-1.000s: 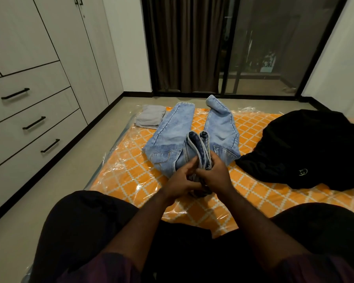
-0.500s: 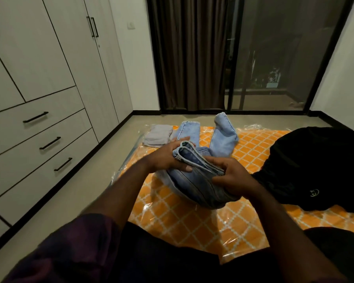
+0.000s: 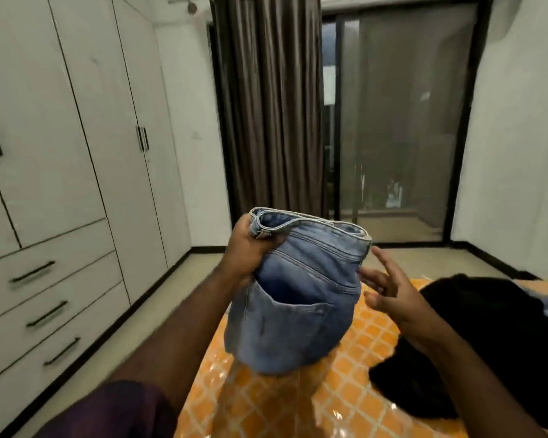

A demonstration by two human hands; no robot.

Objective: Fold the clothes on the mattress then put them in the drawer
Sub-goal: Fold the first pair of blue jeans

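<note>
Light blue jeans hang in the air above the orange patterned mattress, back pocket facing me. My left hand grips the waistband at its left end and holds the jeans up. My right hand is just to the right of the jeans, fingers spread and straight, holding nothing. A black garment lies heaped on the mattress at the right. The lower part of the jeans is hidden behind the hanging seat.
A white wardrobe stands along the left wall with three shut drawers below its doors. Bare floor runs between wardrobe and mattress. A brown curtain and a glass sliding door are at the back.
The jeans rose from the mattress into the air. My right hand let go of them and opened; my left hand now carries them alone. My view tilted upward.
</note>
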